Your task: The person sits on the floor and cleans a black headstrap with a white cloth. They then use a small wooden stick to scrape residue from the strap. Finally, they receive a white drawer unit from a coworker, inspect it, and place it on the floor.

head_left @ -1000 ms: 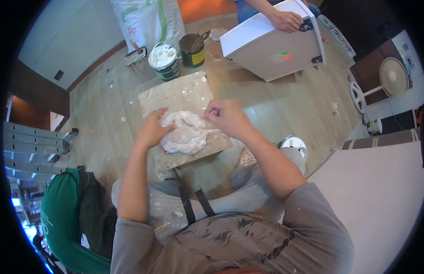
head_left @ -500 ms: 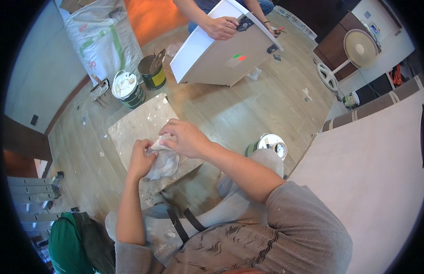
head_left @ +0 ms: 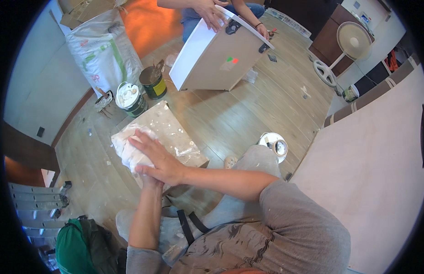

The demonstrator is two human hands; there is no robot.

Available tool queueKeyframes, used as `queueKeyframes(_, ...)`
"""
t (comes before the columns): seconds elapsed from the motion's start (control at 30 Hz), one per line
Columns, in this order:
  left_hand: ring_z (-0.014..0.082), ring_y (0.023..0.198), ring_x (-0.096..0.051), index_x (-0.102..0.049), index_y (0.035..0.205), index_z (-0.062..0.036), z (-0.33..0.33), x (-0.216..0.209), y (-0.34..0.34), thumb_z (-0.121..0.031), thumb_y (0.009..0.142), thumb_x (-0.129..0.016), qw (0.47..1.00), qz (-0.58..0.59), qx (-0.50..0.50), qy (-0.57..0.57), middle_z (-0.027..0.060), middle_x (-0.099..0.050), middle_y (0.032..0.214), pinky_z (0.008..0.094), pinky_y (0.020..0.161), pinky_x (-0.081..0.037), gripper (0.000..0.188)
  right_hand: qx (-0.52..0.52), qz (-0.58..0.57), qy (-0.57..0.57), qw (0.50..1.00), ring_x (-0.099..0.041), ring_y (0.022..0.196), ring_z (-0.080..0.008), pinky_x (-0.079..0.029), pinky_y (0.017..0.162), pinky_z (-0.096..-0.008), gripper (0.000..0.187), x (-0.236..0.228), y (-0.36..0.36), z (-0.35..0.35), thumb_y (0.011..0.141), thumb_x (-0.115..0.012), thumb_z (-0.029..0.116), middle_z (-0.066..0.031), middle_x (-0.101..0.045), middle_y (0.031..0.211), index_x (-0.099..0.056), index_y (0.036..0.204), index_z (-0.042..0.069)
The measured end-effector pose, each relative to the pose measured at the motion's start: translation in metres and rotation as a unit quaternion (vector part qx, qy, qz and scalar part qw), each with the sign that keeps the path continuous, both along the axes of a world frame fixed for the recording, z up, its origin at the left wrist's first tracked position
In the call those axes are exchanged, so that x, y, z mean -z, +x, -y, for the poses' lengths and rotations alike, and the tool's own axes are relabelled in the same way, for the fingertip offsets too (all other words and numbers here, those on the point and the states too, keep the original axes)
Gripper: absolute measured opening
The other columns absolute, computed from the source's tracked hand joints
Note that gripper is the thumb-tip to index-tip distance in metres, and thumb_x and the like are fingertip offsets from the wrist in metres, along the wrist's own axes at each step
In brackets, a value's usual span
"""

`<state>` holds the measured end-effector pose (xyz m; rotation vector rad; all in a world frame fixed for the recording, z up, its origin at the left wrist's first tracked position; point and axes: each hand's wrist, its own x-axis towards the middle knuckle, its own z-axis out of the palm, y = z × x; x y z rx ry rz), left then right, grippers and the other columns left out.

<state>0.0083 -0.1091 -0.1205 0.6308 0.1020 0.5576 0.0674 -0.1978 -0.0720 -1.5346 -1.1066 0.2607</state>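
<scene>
A bunched white cloth [head_left: 124,148] is held over the left part of a paint-spattered, square low stool or board [head_left: 173,125]. My right hand [head_left: 162,163] lies across the cloth from the right, fingers stretched over its top and thumb at its near edge, gripping it. My left hand [head_left: 152,181] comes up from below. Only its wrist and heel show; the fingers are hidden under the cloth and my right hand.
A white-lidded bucket [head_left: 131,98] and a dark open can [head_left: 153,82] stand beyond the stool, near a big white sack [head_left: 102,52]. Another person steadies a tilted white panel unit [head_left: 225,59]. By my right knee sits a bucket with a tape roll [head_left: 279,147].
My hands have moved left and come together. The cloth, spread lower on the stool before, is now lifted and bunched. The other person's hand has shifted up along the panel unit.
</scene>
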Motion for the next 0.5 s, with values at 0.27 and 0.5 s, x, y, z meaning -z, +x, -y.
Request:
queueKeyframes(0.27, 0.0228, 0.135, -0.057, -0.047, 0.151, 0.0012, 0.017, -0.06, 0.004, -0.021, 0.112, -0.051, 0.951, -0.105, 0.099, 0.272, 0.0129, -0.06, 0.146, 0.0429, 0.112, -0.048, 0.045, 0.063, -0.27, 0.148, 0.949, -0.062, 0.115, -0.018, -0.048, 0.103, -0.0342, 0.046, -0.029, 0.074, 0.01, 0.098, -0.07, 0.027, -0.0111, -0.067, 0.122, -0.059, 0.137, 0.004)
queueKeyframes(0.5, 0.0221, 0.119, -0.061, -0.054, 0.139, -0.0042, -0.054, 0.005, -0.01, -0.032, 0.112, -0.045, 0.985, -0.145, -0.062, -0.068, 0.0123, -0.062, 0.132, 0.0413, 0.102, -0.052, 0.04, -0.068, 0.012, 0.049, 0.996, -0.038, 0.147, -0.0384, -0.03, 0.121, -0.0464, 0.072, -0.001, 0.007, 0.014, 0.102, -0.063, 0.038, -0.0252, -0.039, 0.158, -0.034, 0.161, 0.009)
